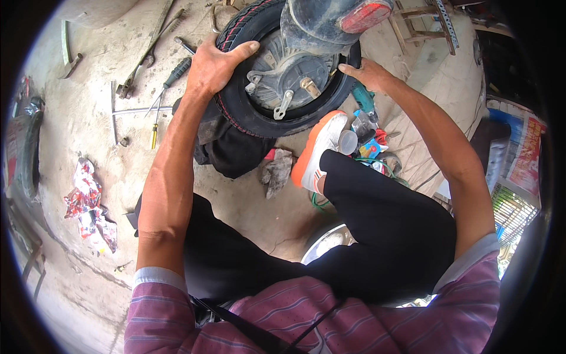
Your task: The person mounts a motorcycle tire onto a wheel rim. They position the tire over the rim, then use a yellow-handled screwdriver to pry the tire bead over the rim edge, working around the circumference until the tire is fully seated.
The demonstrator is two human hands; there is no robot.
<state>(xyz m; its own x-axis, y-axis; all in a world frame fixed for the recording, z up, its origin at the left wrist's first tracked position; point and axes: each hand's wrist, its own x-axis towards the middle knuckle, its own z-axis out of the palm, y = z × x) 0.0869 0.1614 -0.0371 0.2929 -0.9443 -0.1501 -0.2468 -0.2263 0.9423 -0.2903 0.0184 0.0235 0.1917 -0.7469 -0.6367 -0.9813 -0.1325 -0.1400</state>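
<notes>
The left hand [213,66] lies over the black tyre [247,112] of a small wheel on the concrete floor [88,135], fingers [244,50] curled around its tread. The right hand [368,74] presses flat against the tyre's opposite edge, fingers together. Screwdrivers [168,88] lie just beside.

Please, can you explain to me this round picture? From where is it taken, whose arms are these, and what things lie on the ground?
A camera worn on a person's head looks down, so the arms are the person's own; its wide lens makes the picture round. The left hand has its grip on the black tyre of a small wheel; the right hand rests on the opposite side. One foot in an orange and white shoe sits under the wheel. On the concrete floor lie a screwdriver, pliers and a grey rag.
</notes>
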